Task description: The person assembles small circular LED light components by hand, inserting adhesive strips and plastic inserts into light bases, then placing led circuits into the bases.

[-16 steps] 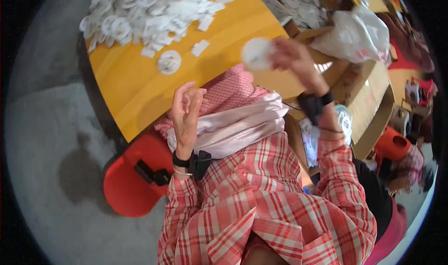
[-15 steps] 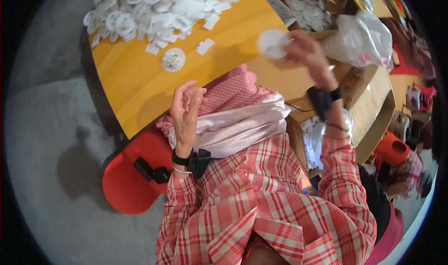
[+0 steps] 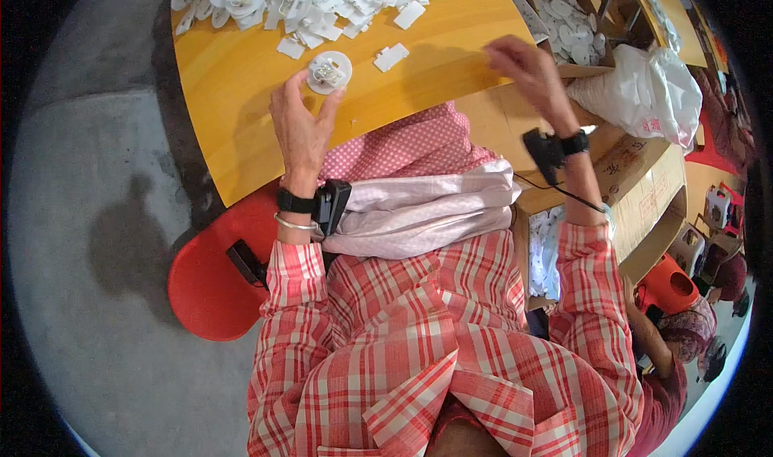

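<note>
The white disc (image 3: 328, 72) lies near the bench's (image 3: 241, 147) edge, probably for easy reach. The left hand (image 3: 303, 128) sets spread finger and thumb at its rim, perhaps sparing the raised middle; whether they grip, I cannot tell. The right hand (image 3: 523, 69), fingers loosely apart, nothing visible in them, hangs near a box of discs (image 3: 570, 28).

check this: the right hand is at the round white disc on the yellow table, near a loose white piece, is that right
No, the head view shows the left hand at the round white disc, not the right hand. The rest holds.
</note>
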Motion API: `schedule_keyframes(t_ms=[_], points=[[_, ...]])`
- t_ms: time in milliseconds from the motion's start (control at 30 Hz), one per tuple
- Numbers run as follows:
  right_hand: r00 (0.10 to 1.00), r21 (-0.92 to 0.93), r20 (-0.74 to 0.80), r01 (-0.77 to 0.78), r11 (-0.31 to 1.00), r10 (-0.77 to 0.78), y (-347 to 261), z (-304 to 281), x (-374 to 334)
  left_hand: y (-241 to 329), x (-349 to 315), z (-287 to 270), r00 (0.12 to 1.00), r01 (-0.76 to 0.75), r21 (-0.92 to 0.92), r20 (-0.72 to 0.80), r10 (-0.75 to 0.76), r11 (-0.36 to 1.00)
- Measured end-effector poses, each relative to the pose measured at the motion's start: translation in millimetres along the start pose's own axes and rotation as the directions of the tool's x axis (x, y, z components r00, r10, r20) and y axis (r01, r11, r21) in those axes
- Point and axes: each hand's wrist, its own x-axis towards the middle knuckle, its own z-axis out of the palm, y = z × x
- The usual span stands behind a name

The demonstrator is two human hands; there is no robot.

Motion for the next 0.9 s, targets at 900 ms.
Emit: schedule_keyframes(t_ms=[900], points=[[0.991,-0.158,0.027,0.135,0.978,-0.133,-74,73,8,20,-31,-39,0.812,0.550,-0.561,0.531,0.241,-0.619]])
